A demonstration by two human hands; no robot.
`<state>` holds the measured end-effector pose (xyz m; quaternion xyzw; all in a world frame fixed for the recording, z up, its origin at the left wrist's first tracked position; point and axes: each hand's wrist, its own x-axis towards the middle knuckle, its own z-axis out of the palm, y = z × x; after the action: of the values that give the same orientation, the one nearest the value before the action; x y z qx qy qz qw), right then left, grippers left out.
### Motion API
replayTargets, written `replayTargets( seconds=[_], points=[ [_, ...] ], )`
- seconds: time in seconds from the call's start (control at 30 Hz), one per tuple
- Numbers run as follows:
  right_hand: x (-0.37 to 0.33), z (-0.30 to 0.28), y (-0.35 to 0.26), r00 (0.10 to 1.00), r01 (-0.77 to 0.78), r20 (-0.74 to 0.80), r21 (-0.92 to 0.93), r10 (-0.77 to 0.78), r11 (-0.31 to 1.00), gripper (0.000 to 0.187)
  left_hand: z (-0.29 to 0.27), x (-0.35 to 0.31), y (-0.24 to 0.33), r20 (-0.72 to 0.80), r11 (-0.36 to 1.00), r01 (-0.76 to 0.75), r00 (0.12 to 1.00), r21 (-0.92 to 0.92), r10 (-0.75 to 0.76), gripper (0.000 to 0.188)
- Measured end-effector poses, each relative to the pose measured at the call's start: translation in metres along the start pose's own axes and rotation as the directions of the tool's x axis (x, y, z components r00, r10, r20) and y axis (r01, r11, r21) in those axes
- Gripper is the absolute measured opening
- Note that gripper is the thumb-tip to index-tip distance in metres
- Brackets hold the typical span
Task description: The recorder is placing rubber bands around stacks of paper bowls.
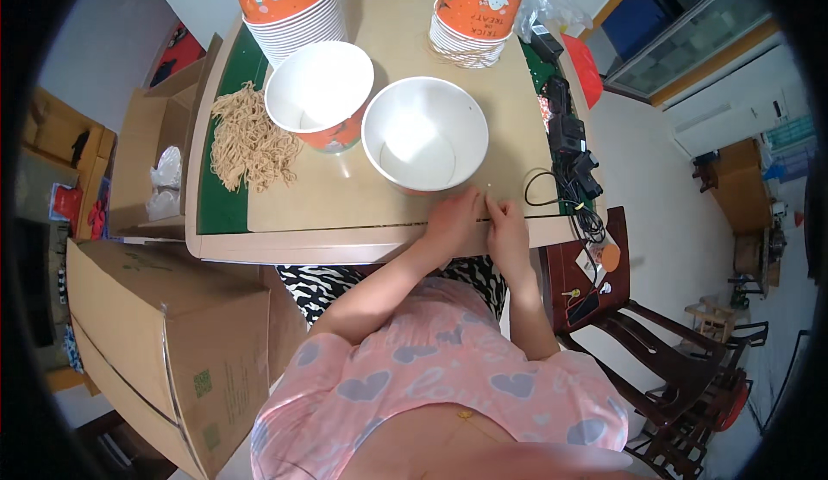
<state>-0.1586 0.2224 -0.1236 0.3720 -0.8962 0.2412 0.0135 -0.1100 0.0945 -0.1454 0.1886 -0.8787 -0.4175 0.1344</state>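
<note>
Close to the table's front edge, my left hand (454, 219) and my right hand (507, 230) are side by side with fingers pinched. A tiny pale tip shows above the right fingertips; what either hand holds is too small to make out. Just beyond my left hand stands a white-lined paper bucket (424, 126), its mouth toward me. A second paper bucket (336, 139), orange outside, leans beside it on the left. Further left lies a tangled heap of tan cords (250, 139).
Orange-printed buckets form a tall nested stack (297, 23) at the back left and a shorter nested stack (473, 18) at the back right. Black adapters and cables (569, 139) run along the right edge. A large cardboard box (172, 342) stands left, a wooden chair (617, 307) right.
</note>
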Motion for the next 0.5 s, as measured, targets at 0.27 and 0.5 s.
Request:
replayTargets(
  seconds=[0.27,0.5],
  points=[
    [0.016,-0.004,-0.007,0.983,0.101,0.18,-0.402,-0.03,0.91,0.053,-0.061,-0.041,-0.027,-0.182,0.989,-0.143,0.972,0.033,0.146,0.013],
    [0.018,-0.003,-0.013,0.988,0.084,0.154,-0.521,-0.003,0.849,0.049,-0.099,-0.057,-0.051,-0.234,0.994,-0.016,0.972,-0.112,-0.011,0.014]
  ],
)
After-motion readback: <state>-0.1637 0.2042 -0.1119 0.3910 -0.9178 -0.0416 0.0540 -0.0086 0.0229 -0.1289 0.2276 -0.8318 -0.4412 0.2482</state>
